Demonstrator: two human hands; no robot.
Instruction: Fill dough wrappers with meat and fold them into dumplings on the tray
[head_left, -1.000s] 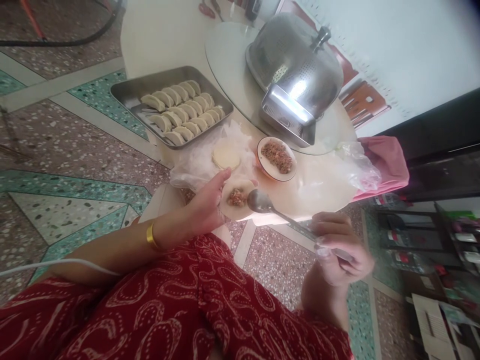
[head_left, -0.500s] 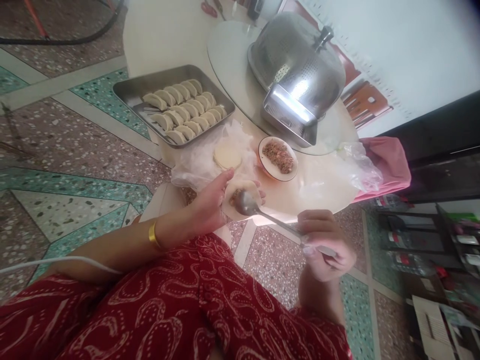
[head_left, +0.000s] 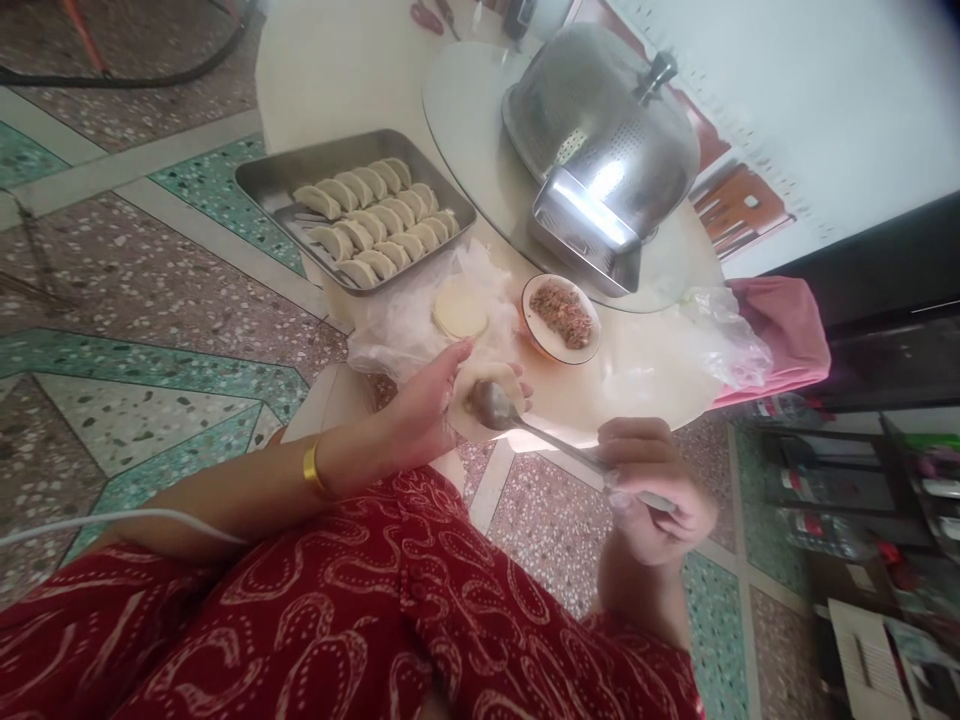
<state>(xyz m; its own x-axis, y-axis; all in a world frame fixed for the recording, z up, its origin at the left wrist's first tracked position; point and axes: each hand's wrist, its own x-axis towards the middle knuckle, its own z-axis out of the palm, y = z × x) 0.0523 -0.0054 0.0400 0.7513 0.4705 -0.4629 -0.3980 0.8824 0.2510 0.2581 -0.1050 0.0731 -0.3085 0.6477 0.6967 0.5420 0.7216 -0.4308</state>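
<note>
A round dumpling wrapper (head_left: 466, 410) lies across the palm of my left hand (head_left: 431, 400), its fingertips showing past the far edge. My right hand (head_left: 656, 490) is closed round the handle of a metal spoon (head_left: 555, 443). The spoon's bowl presses on the wrapper's middle and hides most of the filling there. Just beyond my left hand, a small stack of round wrappers (head_left: 460, 308) rests on a floury plastic bag (head_left: 397, 335). A bowl (head_left: 598, 345) of minced filling (head_left: 560, 312) stands to the right of the stack.
Rows of folded dumplings (head_left: 375, 222) fill much of a metal tray (head_left: 262, 178) at the table's left. Farther back, a large perforated metal dome (head_left: 600, 110) and a steel container (head_left: 581, 245) stand on a glass turntable (head_left: 465, 110). Pink cloth (head_left: 787, 330) hangs at the right edge.
The spoon's bowl has shifted slightly over the wrapper, and less filling shows beside it. Both hands keep nearly the same place; the whole view has moved a little.
</note>
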